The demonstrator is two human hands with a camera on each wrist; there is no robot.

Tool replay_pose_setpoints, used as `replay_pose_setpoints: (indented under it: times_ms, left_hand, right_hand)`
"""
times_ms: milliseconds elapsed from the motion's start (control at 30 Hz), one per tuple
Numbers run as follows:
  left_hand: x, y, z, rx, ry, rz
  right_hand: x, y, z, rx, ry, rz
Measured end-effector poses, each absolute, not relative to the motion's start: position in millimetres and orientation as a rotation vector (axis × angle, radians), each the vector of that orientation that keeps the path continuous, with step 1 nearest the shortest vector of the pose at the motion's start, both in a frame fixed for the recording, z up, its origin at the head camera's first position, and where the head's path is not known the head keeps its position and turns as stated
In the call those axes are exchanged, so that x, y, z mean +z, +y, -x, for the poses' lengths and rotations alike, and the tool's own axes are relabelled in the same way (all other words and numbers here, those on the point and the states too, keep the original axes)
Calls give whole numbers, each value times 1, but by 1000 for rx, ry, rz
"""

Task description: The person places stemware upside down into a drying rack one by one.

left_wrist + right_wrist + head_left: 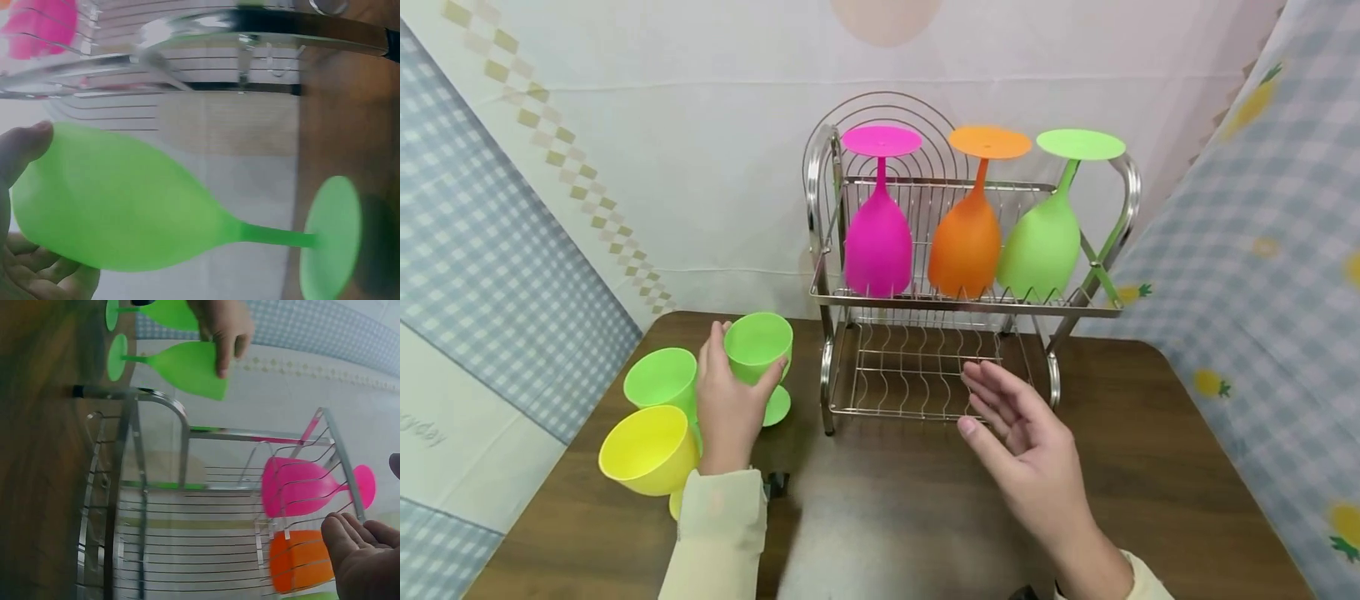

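My left hand (728,408) grips a green plastic goblet (765,340) by the bowl, thumb on one side and fingers on the other. The goblet stands upright, its round foot close over the tabletop in the left wrist view. Beside that hand are a second green goblet (658,379) and a yellow goblet (647,450), both upright. My right hand (1030,454) holds nothing; its fingers are loosely bent in front of the metal dish rack (966,307). On the rack's upper shelf, a pink goblet (878,242), an orange goblet (966,242) and a light green goblet (1043,246) stand upside down.
The rack's lower wire shelf (917,371) sits low over the brown wooden table (880,517). Behind hangs a pale cloth (715,167), with blue checked fabric (1262,250) on both sides. The rack's left post (826,367) rises just right of the held goblet.
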State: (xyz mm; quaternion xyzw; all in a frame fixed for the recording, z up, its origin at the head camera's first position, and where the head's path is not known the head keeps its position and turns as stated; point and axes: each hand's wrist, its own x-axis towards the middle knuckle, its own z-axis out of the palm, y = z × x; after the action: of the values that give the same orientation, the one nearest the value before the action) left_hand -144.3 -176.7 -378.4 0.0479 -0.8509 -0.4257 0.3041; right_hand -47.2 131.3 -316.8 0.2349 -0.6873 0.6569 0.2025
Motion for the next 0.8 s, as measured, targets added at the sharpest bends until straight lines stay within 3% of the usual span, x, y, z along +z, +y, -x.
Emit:
replay_pose_setpoints:
  times_ms: [333,500,667,800]
  left_hand:
    - [-356,-163,95,-1054,-2161,113]
    - [-347,-158,74,-1060,-2045,247]
    - [-337,-150,59,-1236,-1890,389]
    - [-339,-132,57,-1651,-1691,575]
  right_hand:
    - [-344,133,42,2199,-2026,-305]
    - [-359,131,40,2463,-1969,-315]
    - [-371,127,37,2710,-1893,-346]
    - [-377,118,34,2837,-1890,-327]
